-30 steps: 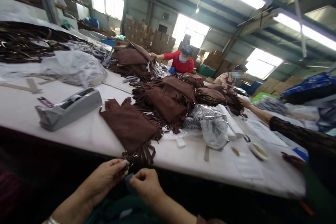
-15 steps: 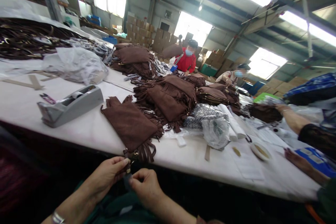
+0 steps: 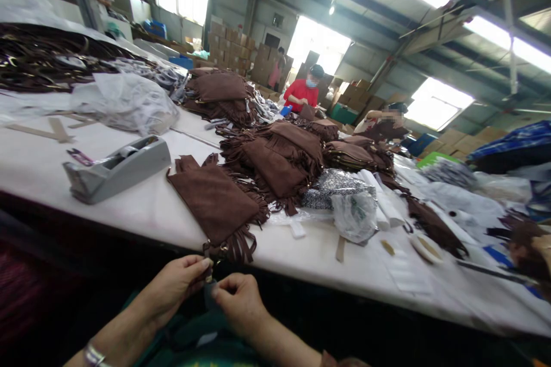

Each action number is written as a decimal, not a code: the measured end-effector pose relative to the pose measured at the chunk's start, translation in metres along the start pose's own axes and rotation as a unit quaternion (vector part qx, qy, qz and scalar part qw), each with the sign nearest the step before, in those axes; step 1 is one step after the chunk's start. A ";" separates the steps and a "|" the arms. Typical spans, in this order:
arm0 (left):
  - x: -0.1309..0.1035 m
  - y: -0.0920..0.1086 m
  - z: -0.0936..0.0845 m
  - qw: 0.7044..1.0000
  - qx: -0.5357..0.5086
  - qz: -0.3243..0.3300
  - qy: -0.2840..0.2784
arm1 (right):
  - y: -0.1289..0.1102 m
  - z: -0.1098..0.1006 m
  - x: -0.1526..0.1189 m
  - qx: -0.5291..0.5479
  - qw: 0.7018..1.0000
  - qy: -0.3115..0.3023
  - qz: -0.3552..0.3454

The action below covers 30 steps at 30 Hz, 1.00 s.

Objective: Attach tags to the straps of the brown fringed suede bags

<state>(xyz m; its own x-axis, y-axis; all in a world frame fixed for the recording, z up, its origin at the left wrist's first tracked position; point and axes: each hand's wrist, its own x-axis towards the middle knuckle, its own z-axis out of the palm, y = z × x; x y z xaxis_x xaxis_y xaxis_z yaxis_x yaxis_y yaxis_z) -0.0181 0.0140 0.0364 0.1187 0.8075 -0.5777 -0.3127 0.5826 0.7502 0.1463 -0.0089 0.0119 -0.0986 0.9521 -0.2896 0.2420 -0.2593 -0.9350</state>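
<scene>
A brown fringed bag (image 3: 215,198) lies flat at the table's front edge, its lower corner toward me. My left hand (image 3: 178,281) pinches a short brown strap (image 3: 206,249) with gold metal hardware at that corner. Close beside it, just past the table edge, my right hand (image 3: 243,301) is closed, thumb against fingers, on a small dark grey piece (image 3: 209,293) hanging below the hardware. What that piece is made of cannot be made out. My fingertips partly hide the strap's end.
A grey tape dispenser (image 3: 118,169) stands left of the bag. Behind are heaped fringed bags (image 3: 275,157) and a crumpled clear plastic bag (image 3: 124,103). A plastic-wrapped patterned bundle (image 3: 338,189) lies right. A co-worker's hand (image 3: 543,246) shows at the right edge.
My hands keep nearly the same pinch at the strap. At right, a co-worker's arms have pulled back and brown material has shifted. The co-worker in red has lowered a brown bag.
</scene>
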 end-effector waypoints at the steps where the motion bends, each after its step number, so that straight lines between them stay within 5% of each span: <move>1: 0.000 0.000 0.000 1.000 0.002 0.001 0.001 | 0.000 0.000 0.000 0.001 1.000 0.000 0.001; 23: 0.004 -0.008 -0.007 0.999 0.043 0.013 -0.003 | -0.012 0.010 0.027 0.094 0.987 -0.050 0.116; 30: 0.008 0.015 -0.017 0.997 0.041 -0.021 0.061 | -0.008 0.020 0.038 0.091 0.989 -0.028 0.113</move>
<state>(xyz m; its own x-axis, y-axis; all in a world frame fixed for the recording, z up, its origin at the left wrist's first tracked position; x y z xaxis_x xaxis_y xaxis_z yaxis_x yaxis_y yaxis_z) -0.0380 0.0278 0.0369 0.0122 0.7685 -0.6398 -0.2306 0.6247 0.7460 0.1217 0.0261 0.0043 -0.1168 0.8573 -0.5013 0.0871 -0.4940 -0.8651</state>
